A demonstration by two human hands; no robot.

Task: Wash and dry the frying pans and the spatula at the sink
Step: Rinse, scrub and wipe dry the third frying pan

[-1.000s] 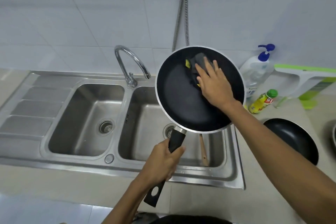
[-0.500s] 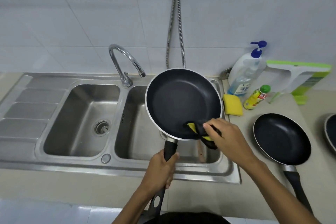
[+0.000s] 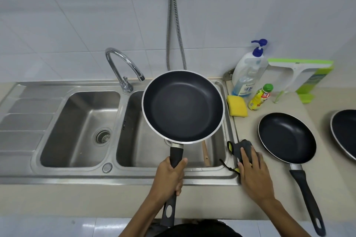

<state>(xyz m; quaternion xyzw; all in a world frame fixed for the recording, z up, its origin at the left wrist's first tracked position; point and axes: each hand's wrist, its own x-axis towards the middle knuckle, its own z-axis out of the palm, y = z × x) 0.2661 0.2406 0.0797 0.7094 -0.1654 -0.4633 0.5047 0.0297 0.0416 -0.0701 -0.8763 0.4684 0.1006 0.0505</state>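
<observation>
Left hand [image 3: 170, 176] fisted round the pan [image 3: 183, 106] handle over the sink [image 3: 81, 127]; at 3 o'clock, right hand [image 3: 252, 173] flat, fingers together, on the cloth [image 3: 241, 149].

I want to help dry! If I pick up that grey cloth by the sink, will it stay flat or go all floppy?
Probably floppy: the grey cloth already lies crumpled under the right hand, with a loose corner trailing over the sink rim. It looks thin, so likely light. It may be damp and a little clingy, though wetness can't be seen.

The held pan [image 3: 183, 106] is hiding most of the wooden spatula [image 3: 205, 153] and the right basin's drain; the frame's right edge is cropping a third pan [image 3: 344, 132].
</observation>
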